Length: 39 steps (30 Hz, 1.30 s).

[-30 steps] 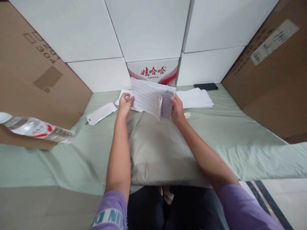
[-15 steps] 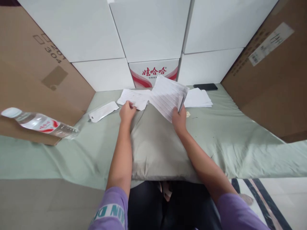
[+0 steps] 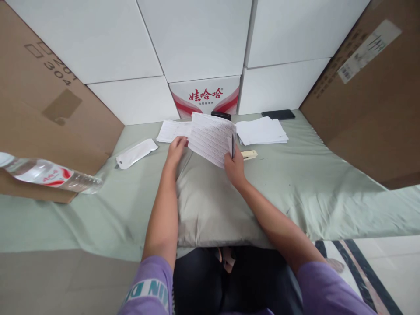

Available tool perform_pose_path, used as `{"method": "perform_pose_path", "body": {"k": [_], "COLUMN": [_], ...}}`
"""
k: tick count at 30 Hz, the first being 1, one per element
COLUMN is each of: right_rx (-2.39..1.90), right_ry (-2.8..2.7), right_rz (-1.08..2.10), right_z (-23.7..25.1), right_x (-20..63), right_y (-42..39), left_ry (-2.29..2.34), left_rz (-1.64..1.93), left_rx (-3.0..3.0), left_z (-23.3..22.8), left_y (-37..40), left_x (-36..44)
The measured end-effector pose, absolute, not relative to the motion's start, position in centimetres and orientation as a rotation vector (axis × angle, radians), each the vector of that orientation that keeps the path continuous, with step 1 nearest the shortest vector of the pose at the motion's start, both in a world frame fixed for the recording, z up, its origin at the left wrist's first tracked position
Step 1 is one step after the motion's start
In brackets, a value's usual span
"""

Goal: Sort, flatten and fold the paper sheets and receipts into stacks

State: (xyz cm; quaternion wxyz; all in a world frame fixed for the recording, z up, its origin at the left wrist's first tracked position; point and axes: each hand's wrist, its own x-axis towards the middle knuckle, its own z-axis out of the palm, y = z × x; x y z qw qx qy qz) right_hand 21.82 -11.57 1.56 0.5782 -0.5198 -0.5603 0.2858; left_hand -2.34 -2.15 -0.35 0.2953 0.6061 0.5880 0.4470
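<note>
Big brown cardboard boxes [image 3: 49, 100] stand on both sides of me, and smooth white boxes [image 3: 197, 39] make a wall in front. The brown box on my left has "304" printed on it. The brown one on my right has a white label [image 3: 369, 50] with a barcode, too small to read. One white box in the middle [image 3: 205, 96] has red Chinese letters and red swooshes.

A soft green cloth [image 3: 328, 192] covers the table, and a grey pillow [image 3: 210, 205] lies on it under my arms.

Half a second ago my right hand held the printed sheets [image 3: 211, 138] up high, tipped to the right. Now they are lower and closer to my left hand. My left hand [image 3: 176, 146] has moved up from the flat sheet [image 3: 172, 130] behind it, and its fingers touch the left edge of the printed sheets. My right hand [image 3: 233, 165] pinches their lower right corner, with the thumb on top. The sheets are thin paper full of tiny rows of print that I cannot read.

A clear plastic water bottle [image 3: 46, 175] with a red and white label lies at the far left. A neat pile of white paper [image 3: 260, 130] sits to the right, with a flat black phone [image 3: 278, 114] behind it. A small white bag [image 3: 136, 153] lies left of my hands. A little cream thing [image 3: 249, 154] lies just right of my right hand.
</note>
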Motion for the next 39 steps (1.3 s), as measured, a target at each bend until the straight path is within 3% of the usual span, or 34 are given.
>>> {"method": "perform_pose_path", "body": {"k": [3,9,15,24,39], "right_rx": [-1.214,-1.215,-1.125,-1.031,-1.06], "right_ry": [-1.382,-1.458,-1.591,-1.489,-1.494], "right_rz": [0.729,0.817,0.89,0.904,0.609], "right_z": [1.1,1.9,0.8,0.7,-0.1], "right_x": [22.1,23.9,24.9,24.9,25.3], "right_y": [-11.0,-12.0,-14.2,-14.4,-14.6], "left_ry": [1.217,1.143,1.181,1.09,1.205], "left_rz": [1.259,1.619,1.392,1.489,1.468], "left_rx": [1.449,1.351,1.294,1.274,1.358], "left_z": [0.4,1.3,-0.4,-1.3,-1.6], "left_y": [-2.3,-5.0,-9.8,-10.4,-11.0], "left_x": [-1.8,0.3,-0.7,-1.5,-0.6]}}
